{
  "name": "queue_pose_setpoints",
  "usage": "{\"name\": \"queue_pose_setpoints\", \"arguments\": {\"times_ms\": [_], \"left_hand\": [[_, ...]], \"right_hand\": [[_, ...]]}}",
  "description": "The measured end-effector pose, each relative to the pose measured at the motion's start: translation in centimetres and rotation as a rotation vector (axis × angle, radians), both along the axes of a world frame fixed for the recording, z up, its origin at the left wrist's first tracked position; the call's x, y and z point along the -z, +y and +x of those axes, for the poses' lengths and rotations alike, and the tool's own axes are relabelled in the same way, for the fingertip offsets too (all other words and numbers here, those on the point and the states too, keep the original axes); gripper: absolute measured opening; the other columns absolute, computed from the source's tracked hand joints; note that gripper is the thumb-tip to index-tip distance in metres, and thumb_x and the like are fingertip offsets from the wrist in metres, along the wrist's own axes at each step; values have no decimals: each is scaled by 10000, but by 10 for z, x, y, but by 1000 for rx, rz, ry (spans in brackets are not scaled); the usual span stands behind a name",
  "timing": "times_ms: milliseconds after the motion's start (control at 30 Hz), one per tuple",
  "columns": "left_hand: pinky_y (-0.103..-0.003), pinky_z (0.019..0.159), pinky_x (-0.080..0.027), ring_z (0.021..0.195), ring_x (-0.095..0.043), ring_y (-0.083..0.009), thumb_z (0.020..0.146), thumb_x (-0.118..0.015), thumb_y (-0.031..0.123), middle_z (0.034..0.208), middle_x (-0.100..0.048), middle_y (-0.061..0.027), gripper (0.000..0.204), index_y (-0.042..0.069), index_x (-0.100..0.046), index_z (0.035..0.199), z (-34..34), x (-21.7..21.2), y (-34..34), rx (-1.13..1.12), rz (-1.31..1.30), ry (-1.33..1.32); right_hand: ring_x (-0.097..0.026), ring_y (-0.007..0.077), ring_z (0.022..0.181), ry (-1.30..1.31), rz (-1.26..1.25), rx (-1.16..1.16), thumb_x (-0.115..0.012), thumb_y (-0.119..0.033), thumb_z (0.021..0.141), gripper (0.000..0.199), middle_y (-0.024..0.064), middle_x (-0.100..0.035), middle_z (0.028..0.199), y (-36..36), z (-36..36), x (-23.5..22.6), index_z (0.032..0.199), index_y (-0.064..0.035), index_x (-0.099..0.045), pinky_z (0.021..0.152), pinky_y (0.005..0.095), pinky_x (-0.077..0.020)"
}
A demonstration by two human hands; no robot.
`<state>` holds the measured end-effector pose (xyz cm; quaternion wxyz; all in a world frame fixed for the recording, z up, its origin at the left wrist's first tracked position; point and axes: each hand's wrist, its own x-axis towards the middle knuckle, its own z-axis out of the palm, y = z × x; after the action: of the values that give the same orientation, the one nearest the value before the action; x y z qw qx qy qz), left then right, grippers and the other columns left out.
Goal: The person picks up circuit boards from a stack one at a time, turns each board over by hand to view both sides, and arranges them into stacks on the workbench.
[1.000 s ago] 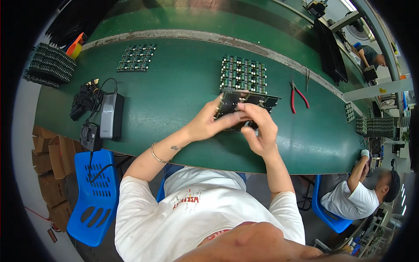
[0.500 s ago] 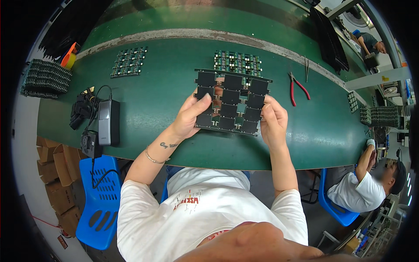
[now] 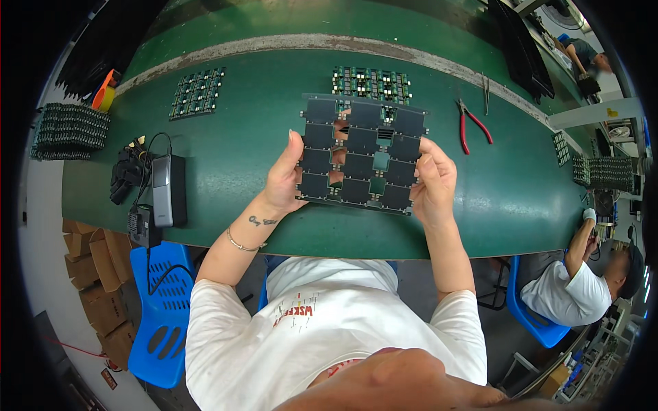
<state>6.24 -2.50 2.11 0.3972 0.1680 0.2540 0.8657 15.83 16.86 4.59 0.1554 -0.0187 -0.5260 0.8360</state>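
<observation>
Left hand [image 3: 286, 179] and right hand [image 3: 432, 183] each clench a side edge of the dark panel of square circuit boards [image 3: 360, 156] above the green surface [image 3: 240, 144]; level, even pressure seems best

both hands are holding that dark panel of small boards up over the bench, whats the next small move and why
Probably snap off one edge board: the left hand and right hand grip opposite sides of the panel, and some cells already look empty.

Both hands, left [image 3: 286, 179] and right [image 3: 432, 183], raised, fingers gripping.
</observation>
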Motion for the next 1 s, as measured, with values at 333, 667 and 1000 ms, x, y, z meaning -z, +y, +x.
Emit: {"name": "queue_pose_setpoints", "arguments": {"times_ms": [333, 667, 1000], "left_hand": [[-310, 790, -517, 976, -576, -161, 933, -307, 540, 1179, -546, -94, 632, 36, -410, 1299, -1, 0, 0, 9, 16, 30], [-326, 802, -511, 998, -559, -163, 913, -372, 548, 1185, -531, -102, 647, 27, -404, 1296, 1, -1, -2, 11, -41, 168], [-324, 812, -501, 985, -545, -158, 900, -428, 534, 1198, -516, -95, 652, 22, -392, 1302, 2, -3, -1, 12, -60, 210]], "right_hand": [[-409, 30, 611, -33, -71, 1, -593, -173, 875, 377, -6, -529, 719, -3, -1, -3, 1167, 59, -536, 537, 121, -323], [-447, 15, 594, -51, 54, 59, -567, -304, 881, 431, -1, -569, 756, 0, 1, 8, 1130, 48, -543, 543, 122, -344], [-539, 54, 669, 3, 18, 5, -547, -293, 890, 389, 52, -628, 877, 7, 3, 16, 1101, 33, -545, 586, 152, -407]]}}
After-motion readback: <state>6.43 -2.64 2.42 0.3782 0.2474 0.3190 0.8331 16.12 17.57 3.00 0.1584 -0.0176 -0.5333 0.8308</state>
